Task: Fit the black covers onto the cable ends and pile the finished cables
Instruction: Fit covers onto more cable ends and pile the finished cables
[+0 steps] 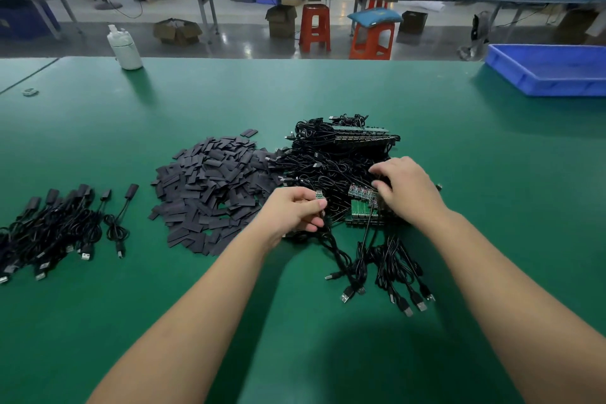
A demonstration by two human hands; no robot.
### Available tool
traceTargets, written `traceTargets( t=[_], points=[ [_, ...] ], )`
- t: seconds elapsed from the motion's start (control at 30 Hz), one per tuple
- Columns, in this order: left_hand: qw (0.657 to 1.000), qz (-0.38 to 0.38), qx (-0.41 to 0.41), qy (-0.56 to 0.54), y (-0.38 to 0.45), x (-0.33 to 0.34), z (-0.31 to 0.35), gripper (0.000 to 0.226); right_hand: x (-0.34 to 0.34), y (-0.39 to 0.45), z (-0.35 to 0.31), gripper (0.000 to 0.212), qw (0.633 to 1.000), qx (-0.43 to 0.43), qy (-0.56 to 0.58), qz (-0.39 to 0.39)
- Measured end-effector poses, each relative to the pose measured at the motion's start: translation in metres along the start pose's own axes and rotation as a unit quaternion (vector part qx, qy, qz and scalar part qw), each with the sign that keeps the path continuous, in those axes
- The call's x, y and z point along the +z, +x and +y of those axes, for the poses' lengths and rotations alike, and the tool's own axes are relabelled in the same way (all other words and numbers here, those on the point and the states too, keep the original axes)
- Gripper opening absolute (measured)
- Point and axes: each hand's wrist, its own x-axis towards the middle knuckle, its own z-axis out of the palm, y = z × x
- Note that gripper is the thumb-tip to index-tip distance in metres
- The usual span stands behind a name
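Observation:
A heap of flat black covers [213, 187] lies in the middle of the green table [328, 92]. To its right sits a tangle of black cables [331, 161] with small green circuit boards [362, 208] at their ends. My left hand [292, 213] pinches one cable's small green board end [319, 195] between thumb and fingers. My right hand [405, 188] rests curled on the row of boards, its fingertips hidden among them. A pile of finished cables [55, 223] with black covers fitted lies at the far left. Several USB plugs [406, 300] trail toward me.
A white plastic bottle [124, 47] stands at the table's far left edge. A blue tray [551, 70] sits at the far right corner. A small metal ring [30, 92] lies at the left. Beyond the table are orange stools [314, 28], cardboard boxes and long benches.

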Motion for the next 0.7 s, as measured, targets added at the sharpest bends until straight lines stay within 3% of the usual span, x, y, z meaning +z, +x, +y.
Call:
traceTargets(
  t=[0.07,0.13,0.17,0.23,0.27,0.3,0.43,0.53,0.63,0.7],
  points=[
    [1.0,-0.016,0.017,0.007,-0.008,-0.011,0.006,0.011,0.004,-0.008,-0.02,0.023,0.995,0.0,0.097,0.037],
    [0.999,-0.027,0.035,-0.007,-0.013,-0.018,0.011,0.01,0.011,-0.016,-0.045,0.027,0.969,0.037,0.242,-0.036],
    [0.998,-0.031,0.042,-0.019,-0.016,-0.021,0.014,0.009,0.014,-0.021,-0.06,0.033,0.926,0.072,0.358,-0.099],
    [0.997,-0.032,0.055,-0.043,-0.019,-0.027,0.016,0.007,0.022,-0.03,-0.085,0.045,0.783,0.139,0.573,-0.199],
    [0.997,-0.025,0.06,-0.048,-0.02,-0.03,0.016,0.007,0.028,-0.035,-0.094,0.045,0.732,0.149,0.628,-0.219],
    [0.997,-0.012,0.064,-0.039,-0.02,-0.033,0.016,0.009,0.033,-0.04,-0.101,0.042,0.72,0.145,0.641,-0.225],
    [0.994,0.056,0.055,0.082,-0.019,-0.044,-0.001,0.02,0.055,-0.049,-0.118,0.032,0.797,0.125,0.558,-0.196],
    [0.995,0.057,0.003,0.087,-0.02,-0.048,-0.019,0.019,0.064,-0.052,-0.126,0.024,0.808,0.131,0.532,-0.217],
    [0.995,0.048,-0.038,0.085,-0.025,-0.048,-0.034,0.023,0.075,-0.055,-0.133,0.006,0.848,0.128,0.464,-0.222],
    [0.994,0.049,-0.048,0.084,-0.028,-0.051,-0.041,0.017,0.082,-0.055,-0.137,0.01,0.833,0.142,0.479,-0.239]
  ],
)
